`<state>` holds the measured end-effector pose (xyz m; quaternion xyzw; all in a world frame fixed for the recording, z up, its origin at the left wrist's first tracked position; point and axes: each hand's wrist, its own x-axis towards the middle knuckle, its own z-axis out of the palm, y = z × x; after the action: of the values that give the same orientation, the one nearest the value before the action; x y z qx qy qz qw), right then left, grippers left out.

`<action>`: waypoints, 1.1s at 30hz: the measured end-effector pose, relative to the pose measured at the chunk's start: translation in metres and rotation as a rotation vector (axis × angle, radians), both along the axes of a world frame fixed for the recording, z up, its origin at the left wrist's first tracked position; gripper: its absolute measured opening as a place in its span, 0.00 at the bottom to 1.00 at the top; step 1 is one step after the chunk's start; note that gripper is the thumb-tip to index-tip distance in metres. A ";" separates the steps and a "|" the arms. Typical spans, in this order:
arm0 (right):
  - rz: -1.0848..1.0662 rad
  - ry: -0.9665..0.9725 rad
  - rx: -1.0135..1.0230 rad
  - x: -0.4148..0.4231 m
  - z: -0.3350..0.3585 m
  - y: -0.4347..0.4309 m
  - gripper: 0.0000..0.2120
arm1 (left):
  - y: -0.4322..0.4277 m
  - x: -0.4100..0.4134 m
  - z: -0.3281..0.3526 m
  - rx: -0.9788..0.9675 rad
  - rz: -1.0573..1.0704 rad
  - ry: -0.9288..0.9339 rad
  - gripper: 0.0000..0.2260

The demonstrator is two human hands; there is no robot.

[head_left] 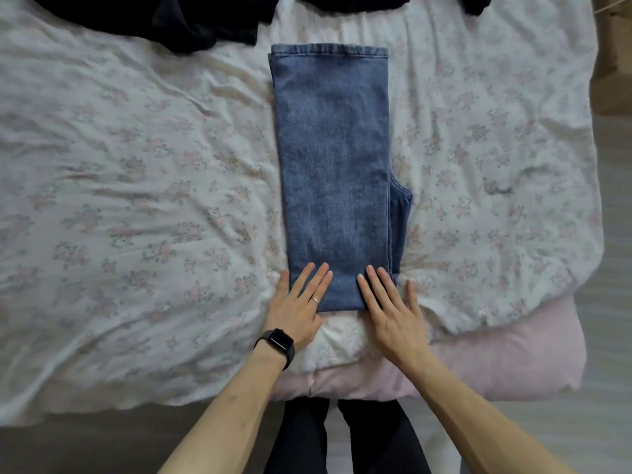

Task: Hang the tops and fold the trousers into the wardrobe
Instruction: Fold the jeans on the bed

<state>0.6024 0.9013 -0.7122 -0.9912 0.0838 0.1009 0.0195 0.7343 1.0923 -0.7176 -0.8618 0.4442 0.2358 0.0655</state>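
While both hands lie flat on the near end of the jeans (pixel 333 172), the head view looks straight down on a bed (pixel 136 200) covered with a crumpled white duvet printed with pale flowers. The jeans are blue denim, folded into a long narrow strip that runs from the near edge of the bed toward the far edge, roughly midway between its left and right sides. A stitched edge lies at the far end, and a curved piece of a lower layer pokes out past the right side of the strip, nearer the person.

The left hand (pixel 297 302) rests on the near left corner of the denim, its fingers (pixel 309 278) straight and spread, pressing the cloth and gripping nothing; the thumb lies on the duvet just beside the fabric. A thin ring (pixel 316 300) sits on one finger, and a black watch (pixel 278 342) is on the wrist.

The right hand (pixel 390 313) lies on the near right corner, fingers (pixel 374 285) likewise straight and released, with the thumb out on the duvet.

Dark clothing (pixel 191 25) lies bunched along the far edge of the bed, well apart from the jeans. A pink sheet (pixel 513 354) shows under the duvet at the near right corner. The person's legs (pixel 342 439), in dark trousers, stand against the near edge.
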 end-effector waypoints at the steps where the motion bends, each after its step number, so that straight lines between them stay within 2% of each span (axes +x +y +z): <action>1: 0.001 -0.022 -0.014 0.000 0.001 0.000 0.30 | 0.002 0.002 0.001 -0.024 -0.014 -0.043 0.38; 6: 0.090 -0.132 -0.096 0.007 0.004 -0.003 0.25 | 0.006 0.003 0.008 -0.137 -0.137 -0.270 0.36; 9: 0.157 -0.202 -0.120 0.011 0.006 -0.007 0.24 | -0.001 0.002 0.014 -0.227 -0.196 -0.377 0.29; 17: 0.218 -0.297 -0.048 0.027 0.052 -0.011 0.18 | -0.010 0.010 0.055 -0.267 -0.216 -0.453 0.18; 20: 0.202 -0.244 -0.041 0.025 0.080 -0.006 0.14 | -0.009 0.002 0.086 -0.252 -0.162 -0.435 0.17; 25: 0.195 -0.257 -0.028 -0.014 0.146 0.006 0.15 | 0.004 -0.044 0.167 -0.219 -0.075 -0.381 0.17; 28: 0.077 -0.282 0.018 -0.063 0.185 0.023 0.13 | 0.020 -0.093 0.213 -0.196 -0.053 -0.309 0.15; 30: -0.024 -0.232 0.062 -0.099 0.201 0.035 0.12 | 0.029 -0.124 0.230 -0.177 -0.030 -0.232 0.18; 33: -0.053 -0.114 0.171 -0.157 0.218 0.051 0.16 | 0.047 -0.165 0.249 -0.117 -0.042 -0.126 0.22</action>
<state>0.4458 0.9520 -0.4941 -0.9875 0.0998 0.0506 0.1112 0.5692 1.1391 -0.4685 -0.8677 0.4704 0.1533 0.0476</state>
